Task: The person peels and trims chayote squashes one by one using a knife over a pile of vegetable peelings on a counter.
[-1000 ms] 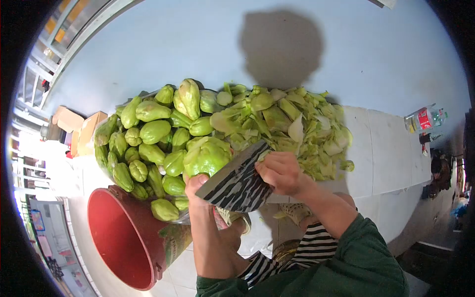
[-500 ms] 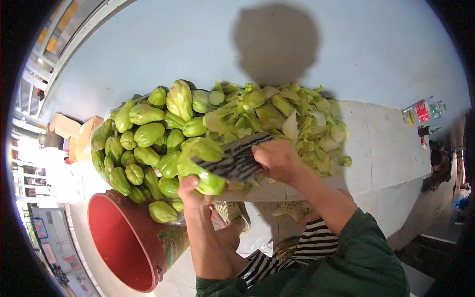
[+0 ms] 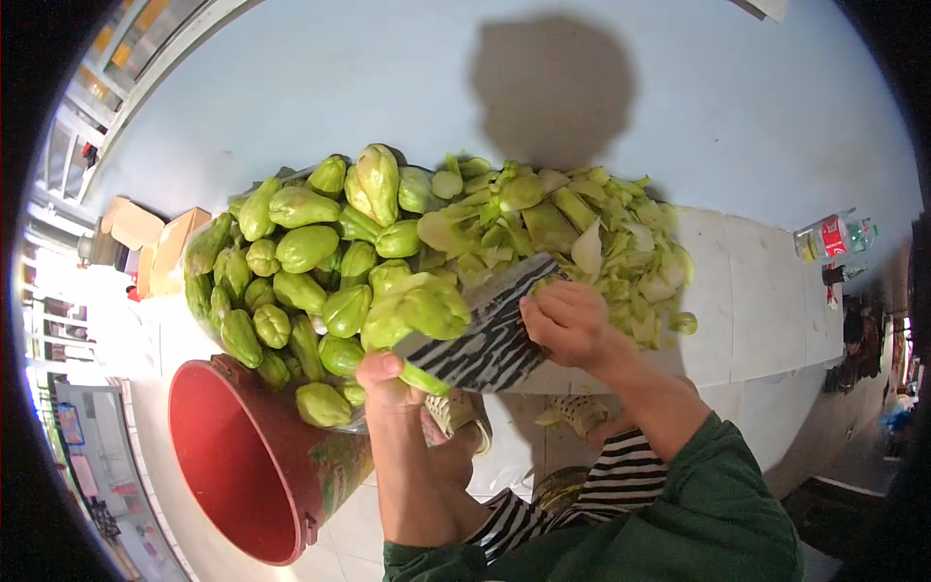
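Note:
My left hand [image 3: 390, 381] is wrapped round the lower left side of a large green chayote [image 3: 412, 312]. My right hand [image 3: 567, 325] is closed on the handle end of a wide knife [image 3: 480, 339] with a black-and-silver striped blade. The blade lies across the lower right part of the chayote and hides some of it. Behind and left of my left hand is a heap of whole chayotes [image 3: 307, 248]. Beyond my right hand spreads a pile of pale green peelings and cut pieces [image 3: 621, 262].
A red bucket [image 3: 233, 466] stands open at the lower left. Cardboard boxes [image 3: 160, 247] are at the far left. On the right, a plastic bottle [image 3: 836, 236] lies near the wall [image 3: 756, 116]. My shoes [image 3: 456, 415] are below the white tiled ledge [image 3: 756, 291].
Half a second ago the knife cut further into the chayote's middle; now it is tilted, with its tip lower. My right hand has shifted right and down. The view has moved slightly.

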The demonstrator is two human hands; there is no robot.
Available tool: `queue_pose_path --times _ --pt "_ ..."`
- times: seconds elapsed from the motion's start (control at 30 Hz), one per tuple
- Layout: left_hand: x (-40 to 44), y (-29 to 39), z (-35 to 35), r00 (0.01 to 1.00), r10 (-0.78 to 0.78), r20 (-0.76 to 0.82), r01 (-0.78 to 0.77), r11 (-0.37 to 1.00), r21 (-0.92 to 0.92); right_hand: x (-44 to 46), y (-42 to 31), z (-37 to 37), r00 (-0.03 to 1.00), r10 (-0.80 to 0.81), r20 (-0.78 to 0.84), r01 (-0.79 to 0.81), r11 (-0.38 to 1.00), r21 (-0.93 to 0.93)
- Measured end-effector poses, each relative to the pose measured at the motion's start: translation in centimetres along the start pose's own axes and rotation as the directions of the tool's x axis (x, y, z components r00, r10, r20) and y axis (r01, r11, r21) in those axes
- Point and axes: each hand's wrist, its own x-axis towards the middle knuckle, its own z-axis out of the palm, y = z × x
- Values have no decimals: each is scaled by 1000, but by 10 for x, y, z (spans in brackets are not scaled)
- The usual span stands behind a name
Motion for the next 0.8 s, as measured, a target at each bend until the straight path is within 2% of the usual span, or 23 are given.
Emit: queue_pose_path --times 0.03,0.07,0.1,0.13,0.17,0.2,0.23,0.27,0.33,0.37,0.4,0.43,0.47,0.57,0.67,0.73,0.77,0.8 --pt "-4 -5 -3 988 -1 -157 15 996 92 2 -1 -1 999 -28 18 28 999 18" --pt "-3 -6 -1 976 -19 -219 55 985 161 0 1 2 999 -29 20 29 999 21" --pt "-2 -8 1 959 -37 -280 103 969 224 -3 4 8 998 56 26 -57 997 48" --pt "2 -3 -3 975 -158 -159 181 973 142 -8 7 12 989 142 37 -145 987 74" --pt "6 1 -8 961 -274 -33 276 957 83 -15 13 16 989 146 38 -148 986 71" --pt "5 3 2 962 -274 -24 275 958 84 -16 23 19 878 436 198 -440 898 -27" --pt "7 5 12 975 -220 28 216 972 96 -15 31 20 665 681 306 -668 726 -165" --pt "10 7 17 981 -175 82 166 980 107 -18 35 18 668 686 289 -670 723 -169" --pt "10 3 14 987 -141 78 140 990 14 -17 33 9 692 665 280 -661 740 -126" --pt "12 2 11 996 -85 20 82 990 116 -15 30 7 694 656 297 -654 747 -121" --pt "12 4 9 999 -33 -28 39 972 232 -13 26 7 742 615 266 -622 780 -69" --pt "9 4 14 995 3 -97 23 964 266 -12 24 8 787 574 226 -586 810 -18" --pt "10 5 12 995 1 -101 26 962 270 -13 22 10 785 577 226 -589 808 -13" --pt "14 3 11 995 61 -82 -7 841 541 -15 22 10 836 498 233 -520 853 45" --pt "14 5 19 993 87 -84 -17 789 615 -17 20 10 872 454 183 -467 883 33" --pt "18 3 19 991 128 -37 -70 737 673 -17 21 7 939 318 130 -328 942 65" --pt "20 2 19 986 164 13 -123 679 724 -15 19 5 939 319 130 -329 942 64" --pt "22 1 20 987 163 13 -122 680 723 -12 16 4 958 259 125 -266 963 44"
